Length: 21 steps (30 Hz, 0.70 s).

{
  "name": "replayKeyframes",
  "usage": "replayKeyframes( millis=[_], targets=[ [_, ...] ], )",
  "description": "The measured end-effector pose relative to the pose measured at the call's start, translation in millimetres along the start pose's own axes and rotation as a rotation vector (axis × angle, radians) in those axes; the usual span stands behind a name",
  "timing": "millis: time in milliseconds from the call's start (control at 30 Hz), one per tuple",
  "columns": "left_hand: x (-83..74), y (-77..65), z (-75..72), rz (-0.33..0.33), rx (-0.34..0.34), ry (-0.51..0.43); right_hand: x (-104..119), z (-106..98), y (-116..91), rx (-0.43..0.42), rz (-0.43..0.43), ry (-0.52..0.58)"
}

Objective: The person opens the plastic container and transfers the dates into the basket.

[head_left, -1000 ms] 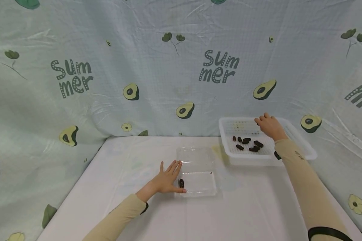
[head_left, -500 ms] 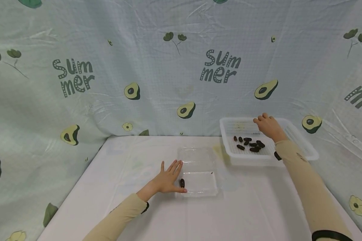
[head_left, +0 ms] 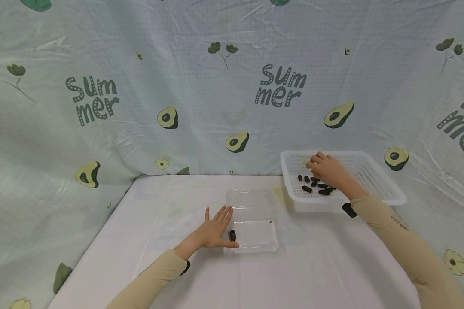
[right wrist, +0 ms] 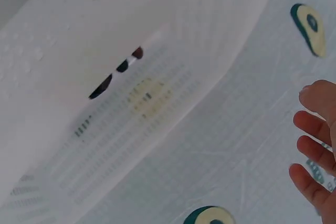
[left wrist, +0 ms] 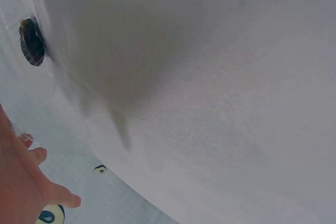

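Note:
My left hand (head_left: 212,234) rests spread, thumb and fingers straight, at the left side of a clear plastic hinged box (head_left: 257,236) with its lid laid back. One dark, wrinkled date (head_left: 233,235) lies at the box's left end, beside the thumb; the left wrist view shows the same date (left wrist: 32,43) through the plastic. My right hand (head_left: 328,171) hovers over a white slotted basket (head_left: 325,207), covering part of the dates (head_left: 307,189) inside. In the right wrist view its fingers (right wrist: 312,125) are apart and loosely bent, with nothing seen between them.
A white cloth (head_left: 313,266) covers the table. Behind it hangs a pale curtain (head_left: 197,86) printed with avocados and lettering. The basket stands at the back right, against the curtain. A tiny dark speck (head_left: 270,222) lies at the box's back right.
My right hand has moved left and slightly toward me over the basket. The dates beneath it lie differently than a second ago, with one more showing in the cluster. My left hand has stayed put.

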<state>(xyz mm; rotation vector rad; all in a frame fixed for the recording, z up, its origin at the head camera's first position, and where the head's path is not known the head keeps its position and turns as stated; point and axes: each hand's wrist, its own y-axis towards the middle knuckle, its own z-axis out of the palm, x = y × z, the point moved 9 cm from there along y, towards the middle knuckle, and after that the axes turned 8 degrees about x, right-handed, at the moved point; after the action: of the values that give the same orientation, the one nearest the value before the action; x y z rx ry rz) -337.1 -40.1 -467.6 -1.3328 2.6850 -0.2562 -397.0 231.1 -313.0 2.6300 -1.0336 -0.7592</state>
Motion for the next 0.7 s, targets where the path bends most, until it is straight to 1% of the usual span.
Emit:
replayKeyframes(
  millis=[133, 233, 367, 533, 700],
  targets=[
    [1.0, -0.2, 1.2, -0.004, -0.001, 0.002, 26, -7, 4, -0.047, -0.073, 0.003],
    [1.0, -0.4, 0.9, -0.005, -0.006, 0.006, 45, -13, 7, -0.071, -0.121, -0.018],
    [0.4, -0.7, 0.1, -0.003, -0.005, 0.002, 68, -21, 12, -0.098, -0.161, -0.043],
    [-0.6, -0.2, -0.4, 0.005, -0.002, 0.004, 95, -24, 17, -0.103, -0.201, -0.017],
    [-0.8, 0.4, -0.5, 0.001, 0.002, 0.017, 128, -17, 24, -0.079, -0.273, 0.013]
  ],
)
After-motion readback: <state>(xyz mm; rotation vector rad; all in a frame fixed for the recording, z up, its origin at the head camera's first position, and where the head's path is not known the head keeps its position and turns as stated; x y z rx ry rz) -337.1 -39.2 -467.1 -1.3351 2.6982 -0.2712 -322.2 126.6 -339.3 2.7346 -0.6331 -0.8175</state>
